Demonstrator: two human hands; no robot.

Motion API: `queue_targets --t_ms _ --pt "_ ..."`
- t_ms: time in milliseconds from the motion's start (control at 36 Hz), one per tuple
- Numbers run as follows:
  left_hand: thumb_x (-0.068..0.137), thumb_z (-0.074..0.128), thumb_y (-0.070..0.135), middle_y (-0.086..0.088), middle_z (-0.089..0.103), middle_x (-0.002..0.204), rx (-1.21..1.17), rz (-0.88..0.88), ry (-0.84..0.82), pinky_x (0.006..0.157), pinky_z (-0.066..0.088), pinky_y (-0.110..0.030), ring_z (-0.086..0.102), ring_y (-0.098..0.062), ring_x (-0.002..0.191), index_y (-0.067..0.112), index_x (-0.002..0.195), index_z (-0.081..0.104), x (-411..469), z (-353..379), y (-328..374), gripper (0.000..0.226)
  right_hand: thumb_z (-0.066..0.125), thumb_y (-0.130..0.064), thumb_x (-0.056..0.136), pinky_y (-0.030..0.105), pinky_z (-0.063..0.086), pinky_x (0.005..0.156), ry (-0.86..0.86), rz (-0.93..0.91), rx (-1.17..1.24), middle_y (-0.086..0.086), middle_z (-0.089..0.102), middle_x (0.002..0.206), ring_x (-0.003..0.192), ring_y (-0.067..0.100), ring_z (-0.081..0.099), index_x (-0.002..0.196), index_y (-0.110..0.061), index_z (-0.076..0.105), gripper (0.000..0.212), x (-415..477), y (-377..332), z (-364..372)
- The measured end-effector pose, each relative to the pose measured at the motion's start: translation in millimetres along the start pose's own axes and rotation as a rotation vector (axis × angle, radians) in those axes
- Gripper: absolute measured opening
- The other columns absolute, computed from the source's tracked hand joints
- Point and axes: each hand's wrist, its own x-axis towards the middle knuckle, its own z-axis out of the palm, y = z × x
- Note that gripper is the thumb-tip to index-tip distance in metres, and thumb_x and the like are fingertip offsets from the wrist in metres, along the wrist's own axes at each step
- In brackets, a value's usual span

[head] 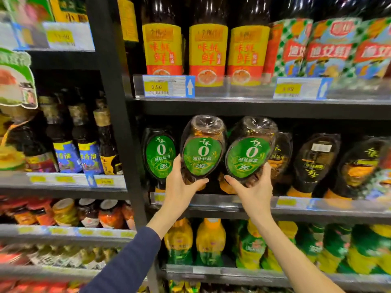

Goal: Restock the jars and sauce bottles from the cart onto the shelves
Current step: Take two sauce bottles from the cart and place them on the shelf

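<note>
Two dark squeeze bottles of sauce with oval green labels are held up in front of the middle shelf. My left hand grips the left green-label bottle from below. My right hand grips the right green-label bottle the same way. Both bottles stand cap-down, side by side and almost touching. A third matching bottle stands on the shelf to their left. The cart is out of view.
Similar dark squeeze bottles with other labels fill the shelf to the right. Tall yellow-label bottles stand on the shelf above, orange and green bottles below. A black upright post separates a left bay holding oil bottles and jars.
</note>
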Motion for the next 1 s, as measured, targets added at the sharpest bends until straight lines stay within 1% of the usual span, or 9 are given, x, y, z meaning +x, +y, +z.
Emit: queue_targets --t_ms 111,167,250,333,389,500,694,917,1000 --pt "0.066 0.084 0.017 0.019 0.056 0.116 0.009 -0.017 -0.01 0.097 0.047 -0.023 0.057 -0.006 0.114 0.021 0.13 0.04 3 0 -5 0.077 0.084 -0.014 0.064 0.005 0.046 0.084 -0.016 0.003 0.01 -0.015 0.057 0.109 0.1 -0.012 0.056 0.12 -0.013 0.042 0.071 2 2 0" --pt "0.066 0.084 0.017 0.021 0.054 0.117 0.018 -0.025 -0.018 0.096 0.045 -0.018 0.055 -0.004 0.115 0.025 0.129 0.039 3 1 -6 0.078 0.084 -0.015 0.064 -0.001 0.042 0.08 -0.031 0.005 -0.002 -0.016 0.056 0.108 0.098 -0.014 0.055 0.121 -0.014 0.041 0.072 2 4 0" --pt "0.068 0.083 0.018 0.019 0.051 0.119 0.047 -0.045 -0.016 0.094 0.038 -0.005 0.049 0.001 0.115 0.019 0.133 0.037 1 3 -9 0.08 0.084 -0.019 0.065 -0.004 0.039 0.081 -0.051 0.026 -0.021 -0.01 0.054 0.115 0.104 -0.001 0.053 0.129 -0.013 0.038 0.079 2 9 1" --pt "0.067 0.083 0.022 0.009 0.051 0.126 0.066 -0.092 -0.025 0.098 0.039 -0.017 0.048 -0.006 0.119 0.013 0.137 0.034 2 6 -15 0.086 0.083 -0.02 0.066 -0.008 0.035 0.079 -0.064 0.047 -0.034 -0.017 0.052 0.113 0.107 -0.002 0.047 0.135 -0.013 0.034 0.084 1 13 3" --pt "0.067 0.083 0.023 0.006 0.052 0.126 0.08 -0.12 -0.042 0.1 0.04 -0.023 0.049 -0.008 0.119 0.013 0.137 0.033 2 7 -18 0.086 0.083 -0.019 0.067 -0.003 0.038 0.082 -0.076 0.069 -0.039 -0.021 0.051 0.11 0.107 0.0 0.048 0.135 -0.013 0.034 0.084 1 16 3" --pt "0.067 0.083 0.031 -0.002 0.054 0.13 0.109 -0.18 -0.075 0.104 0.044 -0.039 0.051 -0.018 0.123 0.013 0.134 0.034 4 6 -23 0.085 0.083 -0.018 0.066 0.024 0.044 0.095 -0.094 0.088 -0.082 -0.004 0.055 0.118 0.112 0.009 0.052 0.132 -0.011 0.037 0.081 3 19 2" --pt "0.067 0.083 0.027 -0.012 0.053 0.129 0.233 -0.228 -0.118 0.102 0.044 -0.043 0.049 -0.026 0.123 0.003 0.125 0.034 13 6 -26 0.079 0.084 -0.018 0.065 0.023 0.043 0.089 -0.129 0.089 -0.234 0.013 0.059 0.123 0.115 0.022 0.056 0.128 -0.004 0.033 0.082 8 20 3" --pt "0.069 0.082 0.031 -0.015 0.056 0.124 0.396 -0.211 -0.119 0.096 0.046 -0.041 0.052 -0.031 0.118 -0.002 0.122 0.038 14 5 -20 0.076 0.081 -0.024 0.069 0.021 0.036 0.083 -0.159 0.118 -0.382 0.014 0.058 0.124 0.119 0.028 0.05 0.126 -0.002 0.034 0.077 9 14 3" --pt "0.07 0.079 0.038 -0.015 0.058 0.118 0.481 -0.221 -0.127 0.089 0.047 -0.042 0.053 -0.033 0.111 -0.003 0.124 0.037 13 3 -17 0.079 0.081 -0.027 0.068 0.032 0.046 0.088 -0.179 0.116 -0.426 0.017 0.059 0.123 0.117 0.03 0.054 0.125 -0.001 0.034 0.078 11 14 2"
